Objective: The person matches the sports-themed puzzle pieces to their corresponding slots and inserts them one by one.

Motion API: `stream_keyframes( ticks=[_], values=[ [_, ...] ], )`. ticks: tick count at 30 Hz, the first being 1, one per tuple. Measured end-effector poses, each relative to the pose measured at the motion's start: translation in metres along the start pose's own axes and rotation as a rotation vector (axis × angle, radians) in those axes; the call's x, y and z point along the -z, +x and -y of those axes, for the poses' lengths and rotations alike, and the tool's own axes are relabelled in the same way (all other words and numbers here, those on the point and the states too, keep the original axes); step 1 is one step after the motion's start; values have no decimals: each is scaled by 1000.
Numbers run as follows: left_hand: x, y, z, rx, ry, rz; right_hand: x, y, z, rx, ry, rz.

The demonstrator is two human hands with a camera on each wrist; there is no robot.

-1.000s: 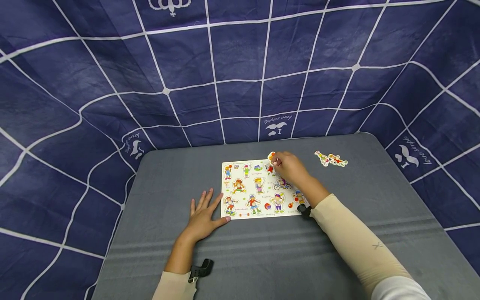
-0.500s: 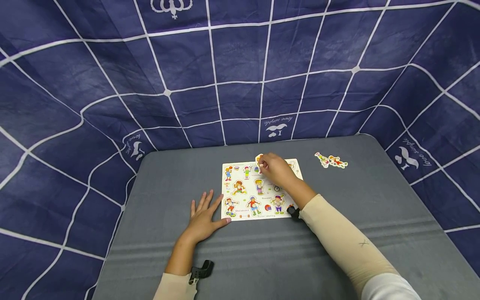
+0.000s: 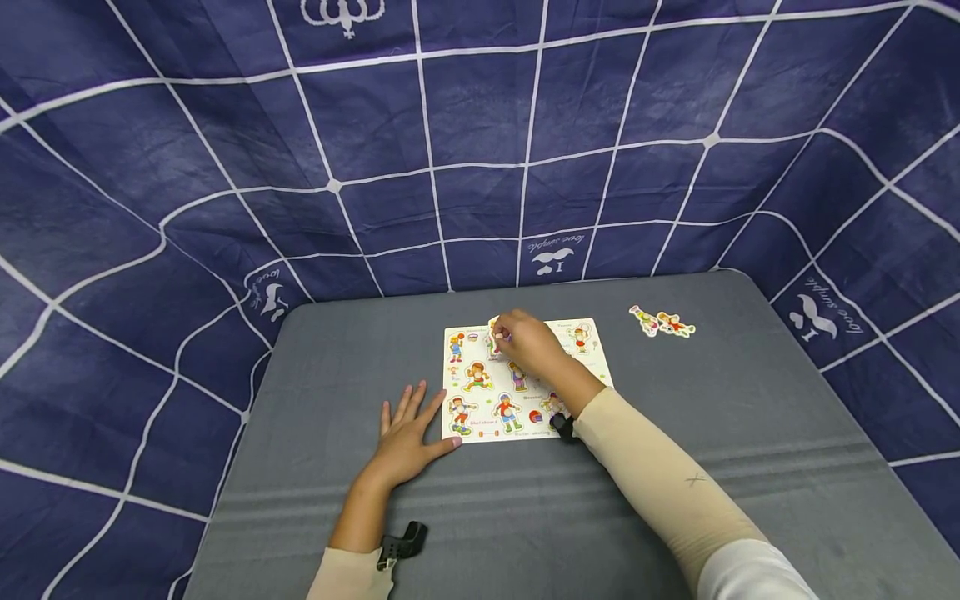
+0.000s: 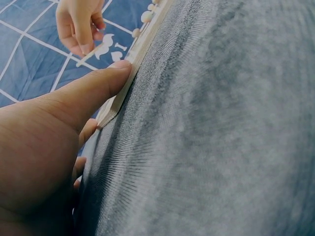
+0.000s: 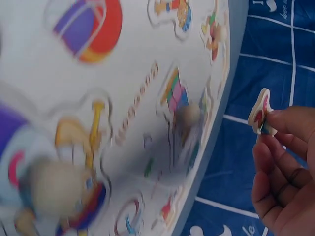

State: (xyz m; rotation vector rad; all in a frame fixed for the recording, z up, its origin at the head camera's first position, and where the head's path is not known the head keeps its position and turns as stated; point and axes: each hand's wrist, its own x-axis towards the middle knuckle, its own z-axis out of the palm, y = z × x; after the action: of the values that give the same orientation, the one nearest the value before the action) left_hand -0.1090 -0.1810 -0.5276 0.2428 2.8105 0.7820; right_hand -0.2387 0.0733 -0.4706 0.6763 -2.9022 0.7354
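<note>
A white wooden puzzle board [image 3: 592, 367] with colourful sport figures lies on the grey table [image 3: 525, 517]. My right hand [image 3: 521, 342] hovers over the board's far left part and pinches a small figure piece [image 5: 260, 112] by its peg, held above the board [image 5: 64, 142]. My left hand [image 3: 408, 433] lies flat on the table, fingers straight, its thumb [image 4: 93, 88] touching the board's near left edge [image 4: 118, 98]. Two loose figure pieces [image 3: 662, 320] lie on the table at the far right.
A dark blue cloth with a white grid [image 3: 450, 125] hangs behind and around the table. A black clip [image 3: 401, 542] sits at my left wrist. The table's edges run close on the left and far side.
My right hand has carried the pinched piece leftward across the top of the board. The left hand has stayed put.
</note>
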Motion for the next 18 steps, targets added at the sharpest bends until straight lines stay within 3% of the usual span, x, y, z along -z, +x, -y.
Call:
stream_keyframes(
  ticks=[5,18],
  values=[
    [-1,0,-1,1,-19,-1,-9,5,7,-31,4,39],
    [-2,1,3,-11,-15,4,-26,23,25,10,20,69]
  ],
)
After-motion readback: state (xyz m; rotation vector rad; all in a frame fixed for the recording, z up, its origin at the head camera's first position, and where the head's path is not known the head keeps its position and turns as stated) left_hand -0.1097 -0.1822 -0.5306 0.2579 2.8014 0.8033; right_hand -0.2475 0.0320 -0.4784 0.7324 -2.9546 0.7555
